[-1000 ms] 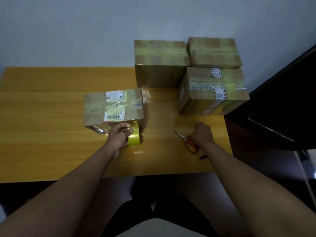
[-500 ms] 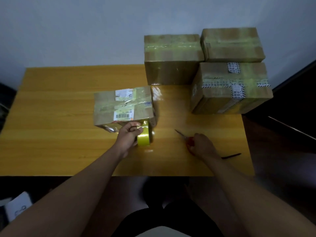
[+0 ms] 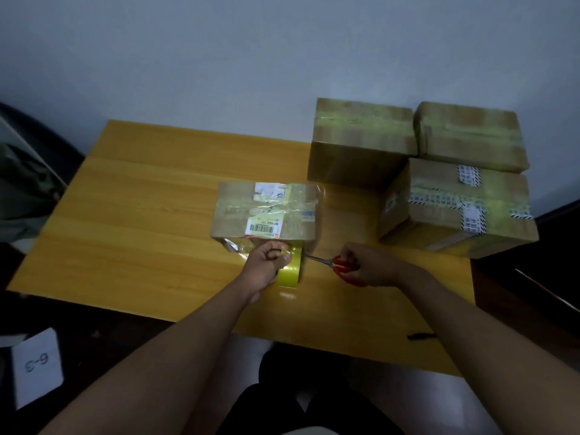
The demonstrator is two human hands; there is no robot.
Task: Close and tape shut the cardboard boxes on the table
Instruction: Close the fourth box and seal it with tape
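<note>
Four cardboard boxes (image 3: 361,142) on the surface (image 3: 141,215), one tape roll (image 3: 290,271) gripped by left hand (image 3: 266,265), one scissors (image 3: 337,264) gripped by right hand (image 3: 370,265), both forearms outstretched

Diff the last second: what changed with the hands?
Right hand picked the scissors up off the table and brought the blades toward the tape roll. Left hand still grips the roll against the box. Stacked boxes unmoved.

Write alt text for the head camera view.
A person's left hand holds a yellow tape roll against a cardboard box on a wooden table, while the right hand points red-handled scissors toward the roll. Three taped boxes sit together at the back right.
</note>
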